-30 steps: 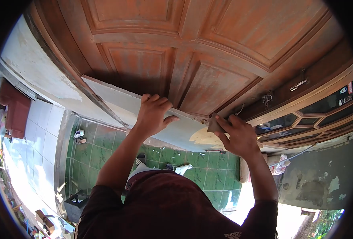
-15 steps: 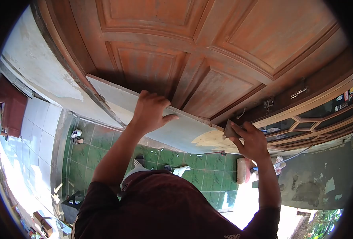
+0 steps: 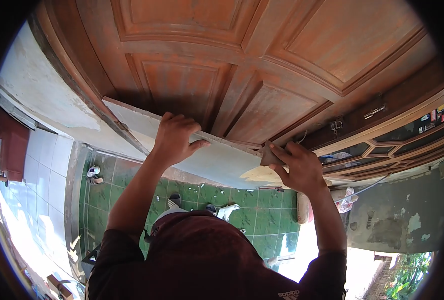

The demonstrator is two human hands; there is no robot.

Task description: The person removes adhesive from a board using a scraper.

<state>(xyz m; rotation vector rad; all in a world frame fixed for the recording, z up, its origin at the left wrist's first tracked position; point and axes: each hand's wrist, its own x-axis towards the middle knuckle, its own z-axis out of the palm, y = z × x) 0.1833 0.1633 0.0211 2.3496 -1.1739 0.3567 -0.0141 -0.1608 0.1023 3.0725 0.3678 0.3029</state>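
Observation:
A long board (image 3: 209,157), pale grey with a bare yellowish wood patch near its right end, is held on edge in front of me. My left hand (image 3: 174,140) grips its top edge left of the middle, fingers over the far side and thumb stretched along the near side. In my right hand (image 3: 299,167) is a small brown square of sandpaper (image 3: 270,155), pinched between fingers and thumb. The sandpaper lies at the board's top edge, close to the right end.
A brown panelled wooden door (image 3: 192,80) rises right behind the board. To the right are a metal latch (image 3: 336,125) and a wood-framed window (image 3: 382,147). Footwear (image 3: 174,200) and white scraps lie on the green tiled floor (image 3: 197,192). A peeling wall (image 3: 47,85) is at left.
My right hand has moved left along the board's top edge with the sandpaper. My left hand sits slightly further left in view, still gripping the board. The view has shifted a little.

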